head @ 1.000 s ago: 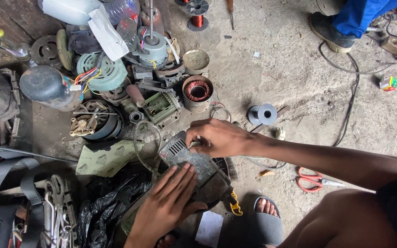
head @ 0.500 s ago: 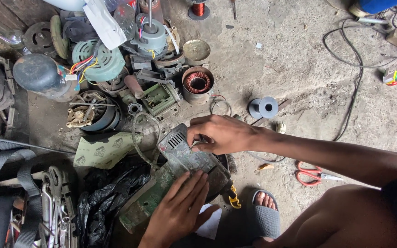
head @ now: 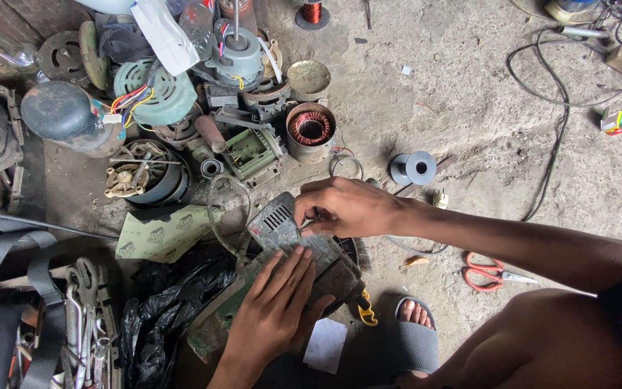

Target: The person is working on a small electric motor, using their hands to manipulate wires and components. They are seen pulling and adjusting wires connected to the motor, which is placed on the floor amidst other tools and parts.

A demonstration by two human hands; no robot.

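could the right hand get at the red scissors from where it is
Probably yes. The red scissors lie in the open on the floor just beside the right forearm, nothing on them. The right hand would have to leave the grey housing first.

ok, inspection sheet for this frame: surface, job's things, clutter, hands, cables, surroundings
Surface: dusty concrete floor.
Job's things: grey vented housing lying on the floor.
Clutter: copper-wound stator, motor parts, grey spool, red scissors, wrenches, black plastic bag.
Hands: left hand flat on the housing; right hand pinching at its vented end.
Cables: black cable trailing across the floor.
Surroundings: sandalled foot, black straps.
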